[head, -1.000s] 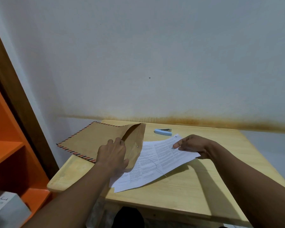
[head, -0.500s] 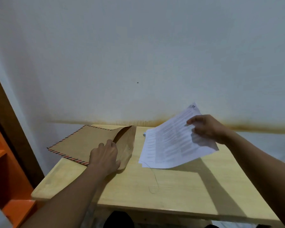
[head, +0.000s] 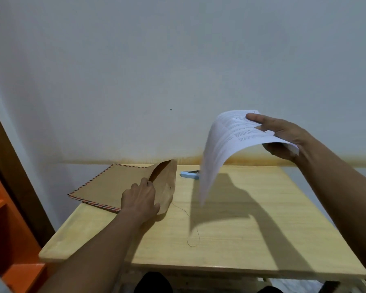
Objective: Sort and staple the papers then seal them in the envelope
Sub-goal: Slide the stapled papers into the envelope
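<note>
A brown envelope (head: 114, 182) with red and blue striped edges lies at the table's far left, its flap open and raised. My left hand (head: 140, 197) rests on the envelope at its mouth, fingers on the upper layer by the flap. High above the right half of the table, my right hand (head: 281, 138) grips a stack of white printed papers (head: 222, 151) by one end; the free end droops down toward the table. A light blue stapler (head: 189, 175) lies near the wall, partly hidden behind the papers.
The pale wooden table (head: 241, 229) stands against a white wall with a brown stain line. A thin thread (head: 190, 235) runs from the envelope over the tabletop. An orange shelf unit (head: 0, 208) stands at the left.
My right hand has lifted the papers off the table, up and to the right, and they now bend downward. My left hand stays on the envelope's mouth. The stapler shows again.
</note>
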Available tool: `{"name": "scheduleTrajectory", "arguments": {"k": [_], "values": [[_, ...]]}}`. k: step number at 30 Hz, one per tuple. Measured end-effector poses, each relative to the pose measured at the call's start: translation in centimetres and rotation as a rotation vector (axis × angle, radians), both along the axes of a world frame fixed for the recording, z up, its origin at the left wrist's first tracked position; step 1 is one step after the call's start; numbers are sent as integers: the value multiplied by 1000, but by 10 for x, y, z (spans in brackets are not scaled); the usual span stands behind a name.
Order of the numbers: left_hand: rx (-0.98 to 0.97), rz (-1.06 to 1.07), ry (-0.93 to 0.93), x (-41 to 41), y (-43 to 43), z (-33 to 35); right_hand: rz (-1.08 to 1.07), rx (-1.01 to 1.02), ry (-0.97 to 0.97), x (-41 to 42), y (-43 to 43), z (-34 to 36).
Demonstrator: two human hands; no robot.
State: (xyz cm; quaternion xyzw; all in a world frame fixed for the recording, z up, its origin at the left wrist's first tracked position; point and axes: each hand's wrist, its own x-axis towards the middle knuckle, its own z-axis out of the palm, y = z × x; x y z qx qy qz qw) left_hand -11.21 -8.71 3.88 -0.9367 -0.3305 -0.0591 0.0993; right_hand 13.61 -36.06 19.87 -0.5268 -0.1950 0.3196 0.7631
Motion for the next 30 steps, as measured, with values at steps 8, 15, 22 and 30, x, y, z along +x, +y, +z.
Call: {"name": "scheduleTrajectory", "arguments": {"k": [8,15,22,30], "values": [[-173,46,-82,-7,1,0,130,-122,-120,-7,28,-24],[-9,5,-13,-11,5,-8,73,-543,-260,12,24,-80],[10,-47,-19,-8,6,-15,1,-403,-28,17,27,-94],[0,-173,20,-5,-2,-13,-153,-209,160,9,37,-103]]}}
